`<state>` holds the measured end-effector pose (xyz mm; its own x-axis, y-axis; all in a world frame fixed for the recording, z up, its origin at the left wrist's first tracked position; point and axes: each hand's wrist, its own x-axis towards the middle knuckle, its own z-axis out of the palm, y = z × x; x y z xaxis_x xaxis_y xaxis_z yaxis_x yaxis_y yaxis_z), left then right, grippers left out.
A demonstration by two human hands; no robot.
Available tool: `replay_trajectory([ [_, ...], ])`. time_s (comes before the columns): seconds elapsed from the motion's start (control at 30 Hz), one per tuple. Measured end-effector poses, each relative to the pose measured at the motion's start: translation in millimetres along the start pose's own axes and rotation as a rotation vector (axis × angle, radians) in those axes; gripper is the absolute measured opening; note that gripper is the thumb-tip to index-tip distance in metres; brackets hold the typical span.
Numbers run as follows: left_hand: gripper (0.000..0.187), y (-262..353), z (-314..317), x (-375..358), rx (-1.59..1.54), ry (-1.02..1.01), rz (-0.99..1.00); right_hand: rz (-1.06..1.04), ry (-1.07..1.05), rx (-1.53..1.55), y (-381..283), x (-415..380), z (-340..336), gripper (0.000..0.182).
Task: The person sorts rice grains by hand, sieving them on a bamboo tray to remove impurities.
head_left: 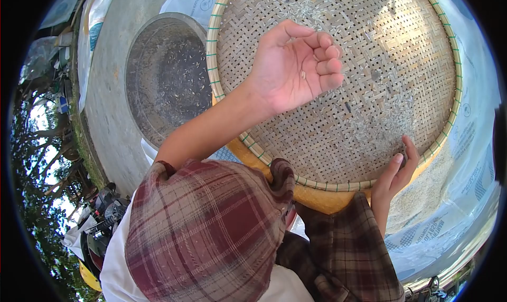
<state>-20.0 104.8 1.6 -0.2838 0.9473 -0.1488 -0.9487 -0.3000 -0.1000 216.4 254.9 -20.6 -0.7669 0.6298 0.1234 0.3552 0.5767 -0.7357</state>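
Observation:
My left hand point(303, 69) is palm up above the woven bamboo tray point(296, 138), its fingers loosely curled and apart. A grain or two lies on the palm; nothing else is in it. At the tray's near right rim is my right hand point(393, 175), with two digits spread over the weave beside scattered grains point(377, 122). Its other fingers are mostly hidden, and a small dark patch shows between the two digits. Pale grains and a few dark bits are spread across the tray, which has green stitching round its rim.
A grey round basin point(169, 80) with some grains inside stands left of the tray. A yellow rim point(322, 196) shows beneath the tray. Printed plastic sheeting point(422, 238) bears pale grain at the right. Concrete ground point(108, 112) and a parked motorcycle point(97, 238) are at the left.

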Motion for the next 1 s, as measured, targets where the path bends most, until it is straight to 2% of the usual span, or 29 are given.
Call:
replay_trajectory([
  [0.07, 0.023, 3, -3, 0, 0.049, 0.012, -0.004, -0.001, 0.000, -0.005, -1, 0, 0, 0.034],
  [0.13, 0.033, 8, -4, 3, 0.204, -0.208, -0.065, -0.001, 0.004, -0.010, -1, 0, 0, 0.034],
  [0.17, 0.033, 9, -3, 1, 0.206, -0.210, -0.066, -0.003, 0.002, -0.007, -1, 0, 0, 0.034],
  [0.33, 0.046, 2, 13, -7, 0.402, 0.052, 0.125, -0.014, -0.001, -0.005, 1, 0, 0, 0.034],
  [0.47, 0.051, 1, 17, -5, 0.419, 0.077, 0.131, -0.022, -0.004, -0.005, 0, 0, -1, 0.034],
  [0.53, 0.053, 1, 15, -6, 0.315, 0.010, 0.101, -0.020, -0.004, -0.013, -1, 0, -1, 0.034],
  [0.67, 0.050, 6, 18, -8, 0.235, 0.045, 0.104, -0.016, -0.006, -0.009, -1, 0, -1, 0.034],
  [0.7, 0.037, 9, 17, -10, 0.233, 0.100, 0.125, -0.013, -0.010, -0.010, -1, 0, -1, 0.034],
  [0.77, 0.030, 19, 10, -17, 0.231, 0.153, 0.145, -0.013, -0.007, -0.004, -2, -1, -1, 0.034],
  [0.8, 0.021, 27, 2, -22, 0.233, 0.168, 0.177, -0.013, -0.007, 0.001, -2, 0, -1, 0.034],
  [0.87, 0.024, 39, 1, -30, 0.238, 0.181, 0.205, -0.015, -0.007, -0.001, -1, 0, -1, 0.034],
  [0.93, 0.031, 46, 7, -37, 0.470, 0.422, 0.286, -0.014, -0.007, 0.000, -1, 0, -1, 0.034],
  [0.97, 0.031, 46, 10, -36, 0.473, 0.422, 0.284, -0.017, -0.011, -0.002, -1, 0, -1, 0.034],
  [1.0, 0.030, 46, 15, -35, 0.643, 0.578, 0.292, -0.022, -0.017, -0.004, -1, 0, -1, 0.033],
])
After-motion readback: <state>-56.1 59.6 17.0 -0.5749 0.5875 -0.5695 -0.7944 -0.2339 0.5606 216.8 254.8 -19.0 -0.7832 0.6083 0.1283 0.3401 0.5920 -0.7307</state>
